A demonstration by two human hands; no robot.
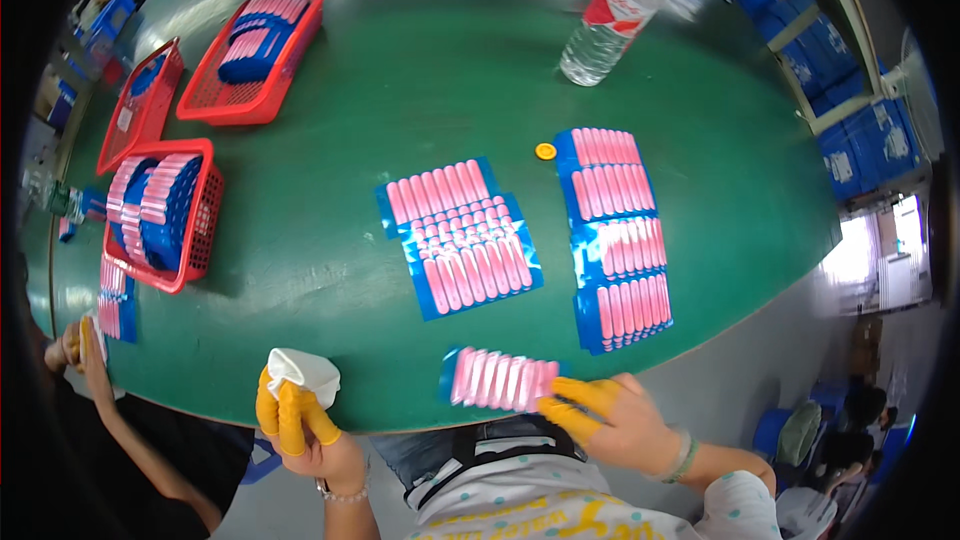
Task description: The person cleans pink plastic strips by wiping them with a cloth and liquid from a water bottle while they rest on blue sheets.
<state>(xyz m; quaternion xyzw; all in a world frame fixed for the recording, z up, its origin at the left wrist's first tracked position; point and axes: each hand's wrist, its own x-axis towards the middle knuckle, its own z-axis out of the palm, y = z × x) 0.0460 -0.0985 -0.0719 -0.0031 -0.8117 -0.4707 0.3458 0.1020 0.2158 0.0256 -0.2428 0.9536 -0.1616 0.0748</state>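
"What are we holding?"
"Our yellow-capped left hand [303,430] is pinching one crumpled white cloth [305,372]; our yellow-capped right hand [622,422] is gripping one blue-backed sheet of glossy pink sticks [500,380] by the green worktop's [320,200] near edge."
"What else are we counting?"
"Three red plastic baskets [208,225] toward the left edge; overlaps are hiding the middle pile's [465,240] count. Room is stretching between."

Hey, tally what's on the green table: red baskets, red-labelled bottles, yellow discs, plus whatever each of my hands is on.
Red baskets: 3
Red-labelled bottle: 1
Yellow disc: 1
Cloth, left hand: 1
Pink pack, right hand: 1
Total: 7
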